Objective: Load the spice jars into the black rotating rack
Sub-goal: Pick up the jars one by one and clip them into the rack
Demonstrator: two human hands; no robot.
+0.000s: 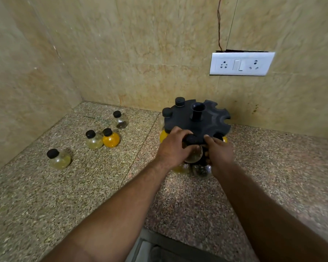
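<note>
The black rotating rack (204, 121) stands on the counter by the back wall. Two black jar caps (179, 101) rise from slots at its far left, and an orange jar (162, 136) hangs at its left side. At the rack's front edge, my left hand (175, 146) grips a round clear spice jar (195, 155) with a black cap, its neck at a slot. My right hand (221, 153) holds the rack's front edge beside that jar, thumb on the top plate. More jars (201, 170) sit in the lower tier, partly hidden by my hands.
Several loose jars stand on the speckled counter (83, 195) to the left: a dark-filled one (120, 121), a pale one (94, 141), an orange one (110, 138) and a yellowish one (59, 159). A white socket plate (241, 63) is on the back wall. A side wall closes the left.
</note>
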